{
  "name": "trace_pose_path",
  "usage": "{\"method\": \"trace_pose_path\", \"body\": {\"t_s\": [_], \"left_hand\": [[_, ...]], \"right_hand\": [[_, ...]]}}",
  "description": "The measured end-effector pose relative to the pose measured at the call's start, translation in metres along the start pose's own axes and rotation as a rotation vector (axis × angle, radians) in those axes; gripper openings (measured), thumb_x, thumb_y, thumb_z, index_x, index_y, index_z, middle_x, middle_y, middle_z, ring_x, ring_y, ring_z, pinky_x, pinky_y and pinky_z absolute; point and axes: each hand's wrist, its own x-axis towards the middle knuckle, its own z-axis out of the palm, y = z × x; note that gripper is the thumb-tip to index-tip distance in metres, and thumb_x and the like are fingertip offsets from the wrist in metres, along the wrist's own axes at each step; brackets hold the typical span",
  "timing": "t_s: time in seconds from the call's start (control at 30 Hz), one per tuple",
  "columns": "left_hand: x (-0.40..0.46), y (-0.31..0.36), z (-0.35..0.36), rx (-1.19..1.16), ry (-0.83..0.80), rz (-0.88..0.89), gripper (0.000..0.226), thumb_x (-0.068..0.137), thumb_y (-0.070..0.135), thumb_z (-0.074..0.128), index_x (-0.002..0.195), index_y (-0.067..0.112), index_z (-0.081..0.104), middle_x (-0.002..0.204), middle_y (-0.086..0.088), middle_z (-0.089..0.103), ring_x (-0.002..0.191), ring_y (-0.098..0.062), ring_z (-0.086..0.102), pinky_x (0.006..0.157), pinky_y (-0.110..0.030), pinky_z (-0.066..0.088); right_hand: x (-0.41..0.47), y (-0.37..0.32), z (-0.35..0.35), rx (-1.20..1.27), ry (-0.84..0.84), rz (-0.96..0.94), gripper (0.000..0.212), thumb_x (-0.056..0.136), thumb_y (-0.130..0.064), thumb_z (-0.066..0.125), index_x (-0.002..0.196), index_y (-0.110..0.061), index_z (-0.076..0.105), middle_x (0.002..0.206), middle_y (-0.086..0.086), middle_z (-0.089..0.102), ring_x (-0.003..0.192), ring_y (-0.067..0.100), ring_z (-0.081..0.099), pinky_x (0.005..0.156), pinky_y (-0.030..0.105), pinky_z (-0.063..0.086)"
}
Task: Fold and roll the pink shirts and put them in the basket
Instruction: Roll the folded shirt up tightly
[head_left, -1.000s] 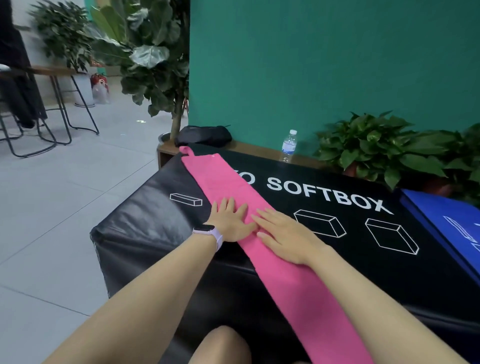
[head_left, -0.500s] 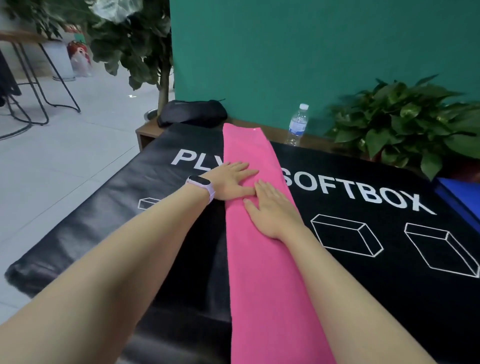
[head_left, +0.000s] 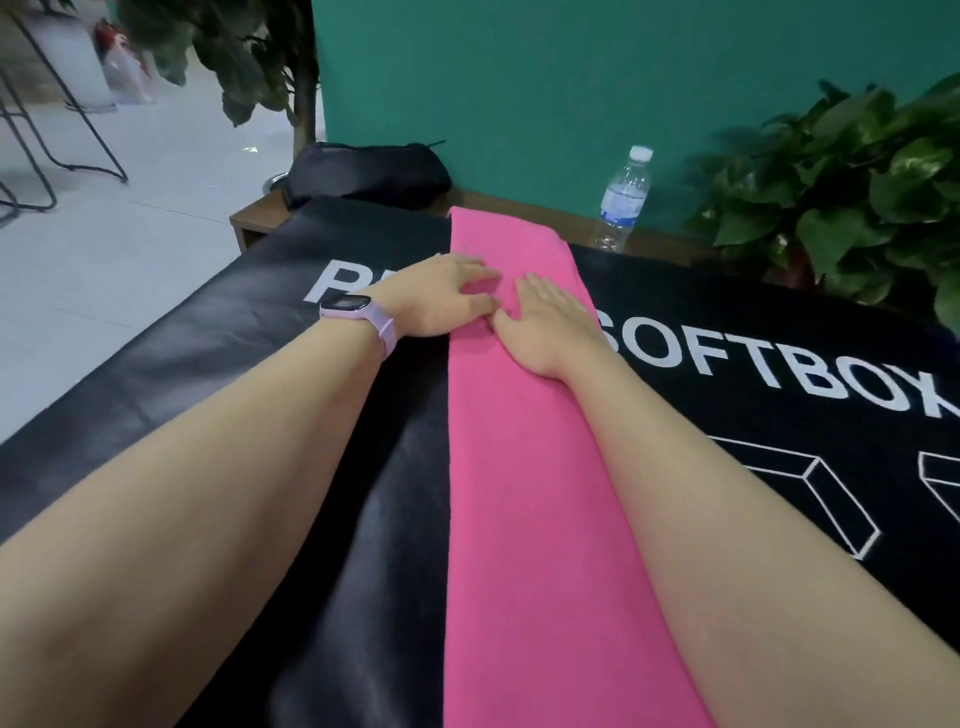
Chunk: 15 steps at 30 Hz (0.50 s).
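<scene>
floor: pale tile (head_left: 104, 244), well left of the left fingers; black metal legs (head_left: 78, 130) cut off at top left
plant-left: tree trunk and dark leaves (head_left: 270, 67) beyond the left fingertips, crown out of frame
bag: black bag (head_left: 363, 174) on a wooden ledge (head_left: 249, 231), past the fingertips
surface: black padded box (head_left: 208, 364), white lettering; its left edge drops to the floor not far left of the left wrist
left hand (head_left: 441, 299): flat, fingers slightly spread, tips on the shirt's left edge, heel on black vinyl; lilac watch (head_left: 358, 314) on the wrist
shirt: pink shirt (head_left: 519, 493) folded into a long narrow strip, running from under both hands to the bottom of frame; far end just beyond the fingertips at the box's back edge
right hand (head_left: 545, 317): flat on the strip, fingers together, thumb tip touching the left hand
hidden: first printed word mostly covered by hand and shirt; "SOFTBOX" (head_left: 779, 364) clipped at right; strip's near end out of view
bottle: clear water bottle (head_left: 623, 200) on the ledge, right of the fingertips
wall: teal (head_left: 571, 78)
plant-right: leafy pot plant (head_left: 857, 182), blurred
room: bare black surface on both sides of the strip
</scene>
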Motion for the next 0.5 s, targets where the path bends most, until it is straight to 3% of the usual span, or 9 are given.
{"method": "trace_pose_path", "body": {"t_s": [0.1,0.27,0.4,0.5], "left_hand": [[-0.009,0.001,0.001,-0.001,-0.011,-0.032,0.053,0.104,0.04,0.043,0.155,0.025,0.036,0.165,-0.001,0.024,0.152,-0.019,0.017,0.123,-0.033,0.011],[-0.022,0.017,0.01,0.029,-0.046,-0.058,0.068,0.101,0.038,0.046,0.159,0.015,0.02,0.167,-0.004,0.014,0.154,-0.017,0.007,0.125,-0.033,0.007],[-0.019,0.026,0.022,0.14,-0.085,-0.097,0.069,0.104,0.04,0.031,0.16,0.008,0.005,0.168,-0.008,0.001,0.155,-0.021,-0.004,0.126,-0.04,0.001],[-0.009,0.022,0.022,0.207,-0.086,-0.115,0.066,0.105,0.041,0.023,0.16,0.011,0.005,0.169,-0.003,-0.001,0.155,-0.016,-0.007,0.125,-0.044,-0.005]], "right_hand": [[0.02,-0.001,-0.003,0.003,-0.001,0.031,0.075,0.102,-0.057,0.02,0.163,-0.014,0.008,0.17,0.004,0.003,0.156,0.019,0.003,0.127,0.038,0.004],[0.041,0.0,-0.008,0.013,0.017,0.064,0.074,0.103,-0.057,0.019,0.162,-0.013,0.011,0.17,0.005,0.006,0.156,0.02,0.007,0.126,0.038,0.006],[0.04,-0.001,-0.011,0.054,0.045,0.053,0.067,0.106,-0.048,0.023,0.161,-0.01,0.018,0.169,0.008,0.012,0.156,0.022,0.012,0.126,0.038,0.01],[0.009,-0.004,-0.014,0.1,0.033,0.015,0.06,0.108,-0.04,0.028,0.158,-0.008,0.024,0.167,0.011,0.02,0.154,0.024,0.017,0.124,0.037,0.014]]}}
